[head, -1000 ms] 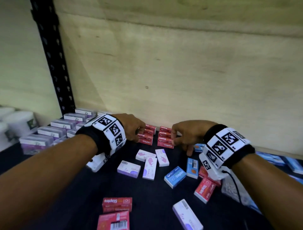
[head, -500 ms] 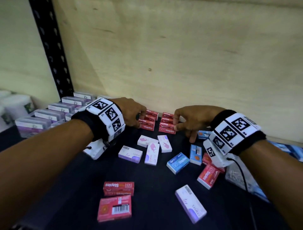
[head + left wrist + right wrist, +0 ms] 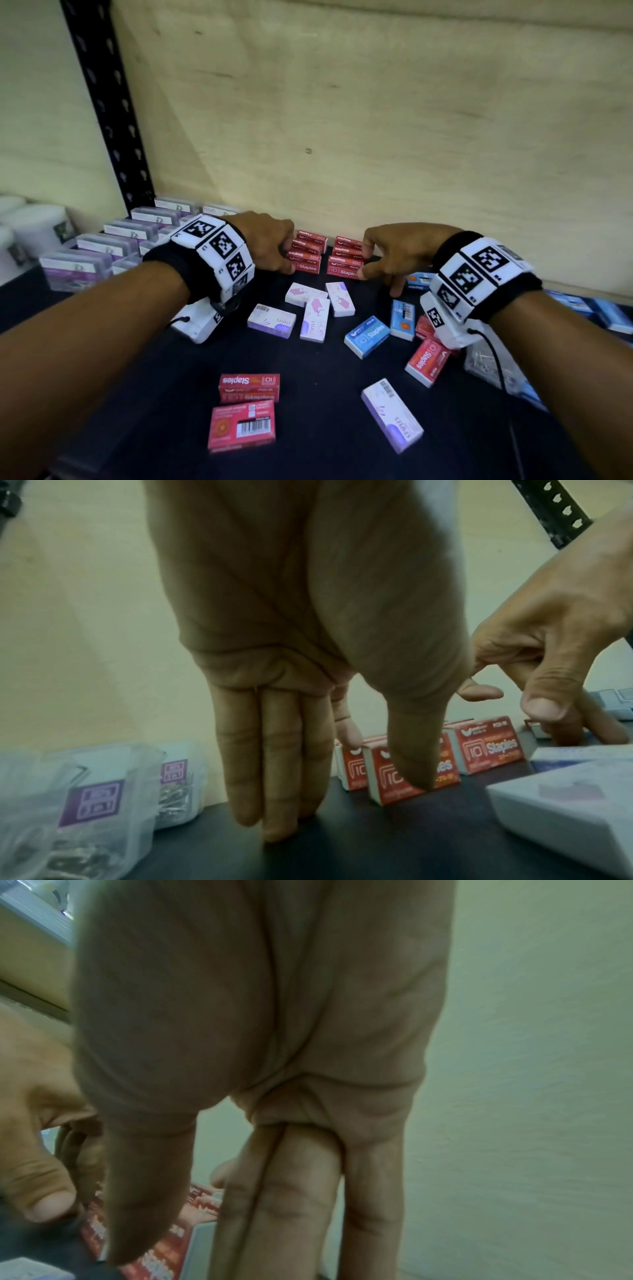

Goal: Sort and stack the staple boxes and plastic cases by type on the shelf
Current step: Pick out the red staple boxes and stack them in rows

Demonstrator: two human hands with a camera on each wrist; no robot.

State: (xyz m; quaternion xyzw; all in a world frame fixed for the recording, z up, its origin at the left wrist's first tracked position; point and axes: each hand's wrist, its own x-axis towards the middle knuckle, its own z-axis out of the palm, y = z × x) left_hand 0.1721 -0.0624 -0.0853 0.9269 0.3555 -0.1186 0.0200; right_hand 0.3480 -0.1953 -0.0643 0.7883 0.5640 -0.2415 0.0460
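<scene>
Two rows of red staple boxes stand against the back wall, a left row (image 3: 307, 255) and a right row (image 3: 346, 260). My left hand (image 3: 270, 246) presses the left row's outer side, fingers (image 3: 274, 777) straight down to the shelf and thumb across the front red box (image 3: 387, 777). My right hand (image 3: 390, 253) mirrors it at the right row, fingers (image 3: 274, 1204) straight and thumb on the front box. Loose red (image 3: 249, 387), white-purple (image 3: 392, 414), pink-white (image 3: 315, 318) and blue boxes (image 3: 367, 336) lie scattered in front. Clear plastic cases (image 3: 102, 253) with purple labels are lined up at the left.
A black perforated post (image 3: 109, 113) stands at the back left, with white tubs (image 3: 34, 226) beyond it. More blue boxes (image 3: 609, 315) lie at the far right. A clear case of pins (image 3: 486, 363) sits under my right wrist. The plywood wall closes the back.
Both hands stay at the two red rows against the wall. Only the head view has shifted a little, showing more of the shelf's front.
</scene>
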